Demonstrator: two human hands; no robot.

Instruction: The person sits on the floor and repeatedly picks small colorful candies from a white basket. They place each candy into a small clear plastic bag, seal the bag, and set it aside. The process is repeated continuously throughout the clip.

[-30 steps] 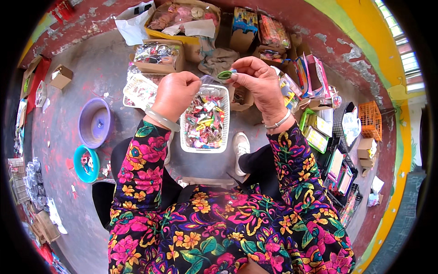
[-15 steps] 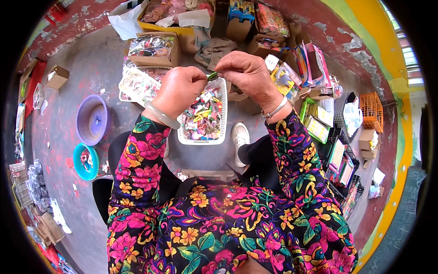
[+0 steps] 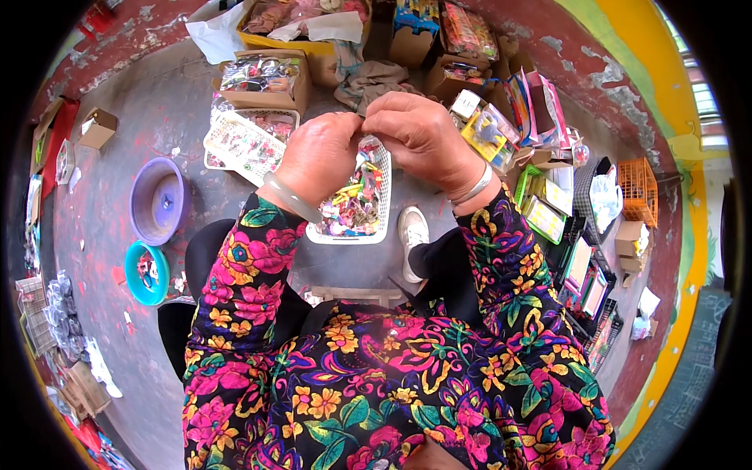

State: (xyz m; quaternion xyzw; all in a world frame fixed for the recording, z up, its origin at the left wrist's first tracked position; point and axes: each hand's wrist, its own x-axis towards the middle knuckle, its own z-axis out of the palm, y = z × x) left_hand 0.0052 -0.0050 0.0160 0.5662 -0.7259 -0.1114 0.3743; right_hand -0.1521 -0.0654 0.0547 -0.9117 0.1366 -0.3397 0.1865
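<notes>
My left hand (image 3: 323,157) and my right hand (image 3: 427,141) meet fingertip to fingertip above a white plastic basket (image 3: 385,200). Both are closed in a pinch, and whatever lies between the fingers is hidden behind them. A pale bangle (image 3: 290,197) circles my left wrist, a thin silvery one (image 3: 475,186) my right. Small colourful pieces (image 3: 356,207) in red, yellow, pink and green fill the basket, which is partly covered by my left hand.
Beyond my left hand stands another white basket (image 3: 222,157) of small items, by a cardboard box (image 3: 270,98) of packaged goods. A purple basin (image 3: 159,202) and a turquoise bowl (image 3: 146,273) sit at left. Crates and an orange basket (image 3: 638,192) line the right wall.
My hands have come closer together, the left moving right. The small green strip seen between my fingertips before is now out of sight.
</notes>
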